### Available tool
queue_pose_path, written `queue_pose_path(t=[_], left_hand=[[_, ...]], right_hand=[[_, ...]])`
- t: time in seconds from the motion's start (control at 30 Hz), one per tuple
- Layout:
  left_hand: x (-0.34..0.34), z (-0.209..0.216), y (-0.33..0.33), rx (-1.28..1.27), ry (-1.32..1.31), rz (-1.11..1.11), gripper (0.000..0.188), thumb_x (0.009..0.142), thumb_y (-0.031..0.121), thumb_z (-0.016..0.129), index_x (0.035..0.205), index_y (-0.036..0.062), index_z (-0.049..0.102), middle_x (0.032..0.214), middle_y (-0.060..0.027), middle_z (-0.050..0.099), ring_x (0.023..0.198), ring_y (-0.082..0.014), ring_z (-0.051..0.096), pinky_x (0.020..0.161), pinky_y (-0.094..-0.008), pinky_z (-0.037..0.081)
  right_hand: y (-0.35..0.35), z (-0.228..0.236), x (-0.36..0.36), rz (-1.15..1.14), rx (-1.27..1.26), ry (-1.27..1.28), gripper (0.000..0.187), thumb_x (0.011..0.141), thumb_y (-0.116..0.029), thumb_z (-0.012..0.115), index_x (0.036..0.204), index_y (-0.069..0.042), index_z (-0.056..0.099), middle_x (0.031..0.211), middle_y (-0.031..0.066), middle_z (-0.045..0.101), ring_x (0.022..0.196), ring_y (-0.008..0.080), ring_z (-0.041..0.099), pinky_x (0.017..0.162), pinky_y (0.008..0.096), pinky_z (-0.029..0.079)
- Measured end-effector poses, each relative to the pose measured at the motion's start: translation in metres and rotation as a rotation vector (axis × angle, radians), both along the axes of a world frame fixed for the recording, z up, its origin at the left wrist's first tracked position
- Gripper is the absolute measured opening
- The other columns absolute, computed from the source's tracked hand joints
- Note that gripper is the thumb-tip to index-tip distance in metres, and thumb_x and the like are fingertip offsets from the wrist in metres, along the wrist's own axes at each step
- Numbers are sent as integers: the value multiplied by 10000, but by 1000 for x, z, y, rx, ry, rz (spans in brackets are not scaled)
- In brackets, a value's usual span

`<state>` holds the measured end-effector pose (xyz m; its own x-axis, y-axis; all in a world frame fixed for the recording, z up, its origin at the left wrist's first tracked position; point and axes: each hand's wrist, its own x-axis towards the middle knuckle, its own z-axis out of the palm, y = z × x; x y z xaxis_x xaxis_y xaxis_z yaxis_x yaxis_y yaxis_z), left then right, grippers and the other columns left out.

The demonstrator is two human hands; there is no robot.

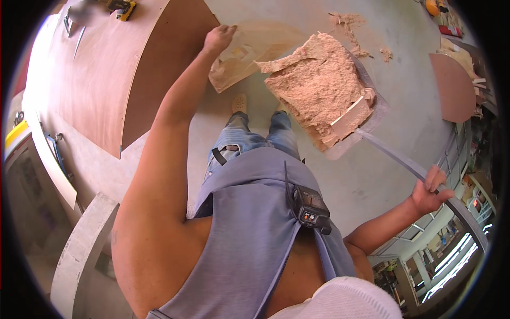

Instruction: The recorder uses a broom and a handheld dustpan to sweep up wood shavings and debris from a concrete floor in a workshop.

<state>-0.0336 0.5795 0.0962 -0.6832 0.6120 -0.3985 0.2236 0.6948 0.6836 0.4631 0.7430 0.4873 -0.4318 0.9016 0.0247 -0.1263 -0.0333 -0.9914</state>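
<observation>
L hand [220, 38] on clear plastic [234, 72], R hand [429, 191] on handle [396, 152], sawdust heap [319, 87] btwn

Hands well apart, either side of the heap. L arm reaches fwd, nearly straight, to L of heap; fingers closed on the plastic's upper edge. R arm bent, out to R of heap & nearer the body; thumb + fingers round the handle, which runs back from the pan [379, 110] under the heap. Can't tell if pan touches floor. Pale wood strip [350, 117] lies on heap's near R part.

Rm: smooth grey floor [366, 181] round heap, loose sawdust [348, 25] just beyond it. Big brown plywood piece [101, 69] L of heap, w/ yellow pwr tool [126, 10] on top; half-round board [451, 87] well R of heap.
</observation>
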Motion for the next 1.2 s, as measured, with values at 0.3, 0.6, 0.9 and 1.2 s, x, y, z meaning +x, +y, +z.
queue_pose_path(t=[0.3,0.6,0.9,1.2], left_hand=[[60,13,69,100,-185,-18,529,842,528,444,1068,85,627,1048,-209,607,1042,-345,553,902,-384,413],[74,82,101,52,-141,-60,555,830,575,474,1097,113,624,1035,-160,632,1031,-308,570,887,-368,437],[77,125,6,85,389,-160,660,683,502,685,1177,88,541,998,-140,638,975,-279,597,855,-341,456],[99,68,-68,93,-399,724,490,805,412,594,1050,-8,538,852,-96,617,788,-191,599,708,-323,475]], right_hand=[[44,-5,4,34,-97,33,548,783,-556,584,539,-115,368,552,-28,301,535,90,275,522,225,220],[55,-2,-3,198,-118,-23,553,794,-577,549,564,-110,363,555,-29,308,545,91,288,539,224,222],[57,5,-20,215,-183,-9,522,812,-519,573,550,-113,374,580,-20,321,569,106,269,577,236,222],[43,9,-38,278,-110,-63,551,804,-546,564,540,-109,356,569,-31,307,565,104,281,550,236,212]])
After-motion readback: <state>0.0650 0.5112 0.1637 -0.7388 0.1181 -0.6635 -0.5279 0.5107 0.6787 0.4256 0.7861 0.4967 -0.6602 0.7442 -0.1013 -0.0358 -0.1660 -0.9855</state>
